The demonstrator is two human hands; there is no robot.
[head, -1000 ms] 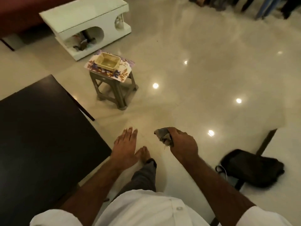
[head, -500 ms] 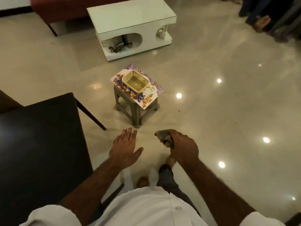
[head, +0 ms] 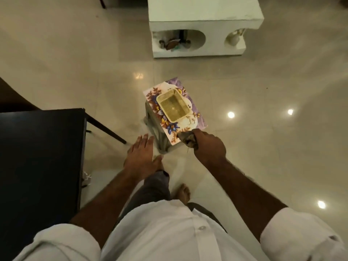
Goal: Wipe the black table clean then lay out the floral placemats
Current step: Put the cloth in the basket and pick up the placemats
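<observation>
Right hand grips a crumpled cloth at the near edge of the floral placemats.
Left hand flat, fingers straight, empty; these lie on a stool under a basket, near the black table.

Black rectangular table at left. To its right, a small grey plastic stool bears the floral placemats, with a cream rectangular plastic basket on them. A white low coffee table stands beyond. The right hand holds a crumpled grey cloth at the placemats' near edge.
</observation>
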